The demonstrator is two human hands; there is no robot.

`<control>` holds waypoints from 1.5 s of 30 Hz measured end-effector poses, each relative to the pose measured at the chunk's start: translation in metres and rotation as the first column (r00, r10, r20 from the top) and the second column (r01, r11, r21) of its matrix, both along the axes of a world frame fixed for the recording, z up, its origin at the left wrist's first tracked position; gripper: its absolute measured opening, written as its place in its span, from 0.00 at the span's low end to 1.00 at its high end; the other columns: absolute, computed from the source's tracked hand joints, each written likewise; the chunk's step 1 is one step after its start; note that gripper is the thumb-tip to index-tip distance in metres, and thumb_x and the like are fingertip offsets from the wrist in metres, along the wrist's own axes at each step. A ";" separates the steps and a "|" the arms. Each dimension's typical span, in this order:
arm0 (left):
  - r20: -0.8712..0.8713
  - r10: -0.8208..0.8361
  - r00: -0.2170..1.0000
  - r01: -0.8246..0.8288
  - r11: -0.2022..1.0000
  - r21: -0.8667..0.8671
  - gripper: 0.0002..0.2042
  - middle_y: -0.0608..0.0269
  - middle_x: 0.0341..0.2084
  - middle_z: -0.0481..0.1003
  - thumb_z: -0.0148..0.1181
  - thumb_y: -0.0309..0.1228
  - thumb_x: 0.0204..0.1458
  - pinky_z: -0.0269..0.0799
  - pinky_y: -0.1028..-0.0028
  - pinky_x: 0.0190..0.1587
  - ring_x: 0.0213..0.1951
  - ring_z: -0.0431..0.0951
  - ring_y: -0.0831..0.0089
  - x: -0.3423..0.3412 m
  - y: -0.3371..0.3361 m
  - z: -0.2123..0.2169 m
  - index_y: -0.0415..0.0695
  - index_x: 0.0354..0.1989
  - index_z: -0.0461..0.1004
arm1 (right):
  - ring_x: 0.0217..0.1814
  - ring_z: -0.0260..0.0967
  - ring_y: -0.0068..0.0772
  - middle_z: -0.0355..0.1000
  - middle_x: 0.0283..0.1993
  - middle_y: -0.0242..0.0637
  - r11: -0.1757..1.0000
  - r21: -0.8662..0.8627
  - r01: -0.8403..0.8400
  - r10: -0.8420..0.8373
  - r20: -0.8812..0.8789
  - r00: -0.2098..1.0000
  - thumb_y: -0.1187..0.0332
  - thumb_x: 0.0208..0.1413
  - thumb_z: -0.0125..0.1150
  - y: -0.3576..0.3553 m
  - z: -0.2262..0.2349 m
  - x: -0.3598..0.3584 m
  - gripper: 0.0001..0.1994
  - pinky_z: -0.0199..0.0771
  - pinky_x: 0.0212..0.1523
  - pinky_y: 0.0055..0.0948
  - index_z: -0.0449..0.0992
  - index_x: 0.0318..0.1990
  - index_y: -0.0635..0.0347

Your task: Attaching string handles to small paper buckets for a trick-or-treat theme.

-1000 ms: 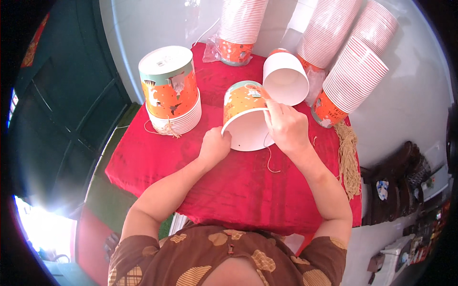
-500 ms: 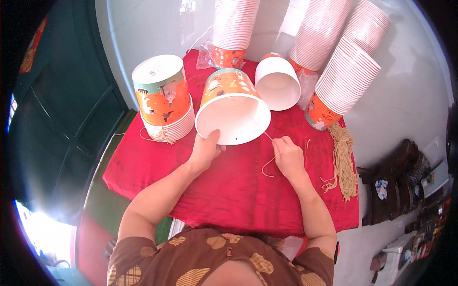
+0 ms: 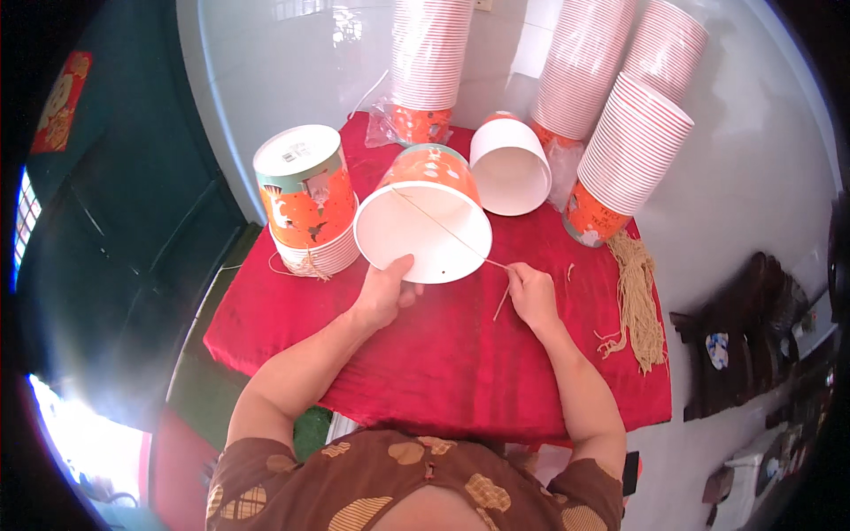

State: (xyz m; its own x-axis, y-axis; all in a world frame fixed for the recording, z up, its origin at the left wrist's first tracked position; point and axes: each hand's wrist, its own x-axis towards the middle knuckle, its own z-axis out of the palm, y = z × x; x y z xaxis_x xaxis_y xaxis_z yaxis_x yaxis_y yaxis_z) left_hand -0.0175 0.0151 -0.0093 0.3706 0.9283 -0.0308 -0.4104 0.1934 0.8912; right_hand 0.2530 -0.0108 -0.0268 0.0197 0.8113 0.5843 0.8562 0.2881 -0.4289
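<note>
My left hand [image 3: 390, 292] grips the near rim of an orange and green printed paper bucket [image 3: 425, 232], thumb inside and fingers beneath. The bucket lies tilted with its white opening toward me, and a small dark hole shows near the lower rim. A thin tan cord [image 3: 452, 234] runs taut from the upper rim across the opening to my right hand [image 3: 533, 296]. Thumb and fingers of that hand pinch the cord, and a short loose end hangs below them.
Left stand stacked upside-down buckets [image 3: 305, 199] with cord at their rims. Another bucket [image 3: 510, 168] lies behind, open toward me. Tall nested stacks [image 3: 633, 146], partly in clear plastic, line the back. A bundle of tan cords [image 3: 636, 305] hangs at the right of the red-covered table [image 3: 425, 372].
The cord now stretches straight across the bucket's opening, with a shorter tail below my right hand. The view has shifted slightly; my left hand keeps its hold on the rim.
</note>
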 end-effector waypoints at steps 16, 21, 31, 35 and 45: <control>0.076 -0.007 0.997 0.015 0.994 -0.104 0.09 0.57 0.21 0.71 0.47 0.30 0.59 0.51 0.77 0.13 0.17 0.67 0.73 0.003 -0.006 -0.001 0.39 0.43 0.65 | 0.19 0.63 0.16 0.73 0.27 0.33 0.909 -0.238 -0.343 0.024 -0.790 0.612 0.74 0.60 0.50 0.005 0.003 0.002 0.10 0.61 0.15 0.18 0.77 0.40 0.68; 0.038 -0.016 0.999 0.018 0.998 -0.064 0.08 0.58 0.18 0.70 0.48 0.30 0.59 0.51 0.77 0.12 0.14 0.65 0.74 0.015 -0.006 -0.004 0.38 0.41 0.66 | 0.20 0.62 0.15 0.74 0.29 0.32 0.914 -0.299 -0.274 0.001 -0.674 0.738 0.75 0.59 0.49 -0.005 -0.001 0.008 0.10 0.62 0.19 0.18 0.77 0.42 0.69; 0.068 -0.008 0.998 0.016 0.994 -0.109 0.07 0.59 0.16 0.68 0.46 0.30 0.60 0.50 0.77 0.12 0.12 0.61 0.76 0.017 -0.012 0.000 0.39 0.41 0.65 | 0.18 0.60 0.14 0.71 0.25 0.30 0.917 -0.237 -0.321 0.046 -0.737 0.675 0.76 0.60 0.48 -0.005 -0.004 0.009 0.09 0.59 0.17 0.16 0.76 0.41 0.69; 0.066 -0.017 0.998 0.025 0.993 -0.118 0.07 0.59 0.16 0.69 0.47 0.30 0.59 0.50 0.77 0.12 0.12 0.61 0.76 0.016 -0.011 -0.001 0.40 0.40 0.66 | 0.17 0.58 0.13 0.68 0.23 0.28 0.903 -0.266 -0.338 0.028 -0.748 0.663 0.75 0.60 0.49 -0.007 0.000 0.008 0.09 0.57 0.16 0.16 0.76 0.41 0.69; 0.097 -0.064 0.993 0.079 0.985 -0.156 0.08 0.59 0.17 0.68 0.45 0.31 0.60 0.51 0.77 0.14 0.12 0.59 0.75 0.012 -0.003 0.001 0.40 0.40 0.65 | 0.27 0.67 0.20 0.74 0.36 0.38 0.930 -0.089 -0.356 0.067 -0.912 0.404 0.77 0.59 0.48 0.003 -0.002 0.015 0.11 0.68 0.22 0.19 0.73 0.46 0.71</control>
State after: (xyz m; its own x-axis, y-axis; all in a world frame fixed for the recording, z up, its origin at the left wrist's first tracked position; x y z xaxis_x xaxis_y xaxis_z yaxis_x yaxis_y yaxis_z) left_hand -0.0057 0.0118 -0.0081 0.4440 0.8851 -0.1391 -0.4688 0.3618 0.8058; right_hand 0.2677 -0.0075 -0.0285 0.2118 0.9667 0.1437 -0.1179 0.1712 -0.9782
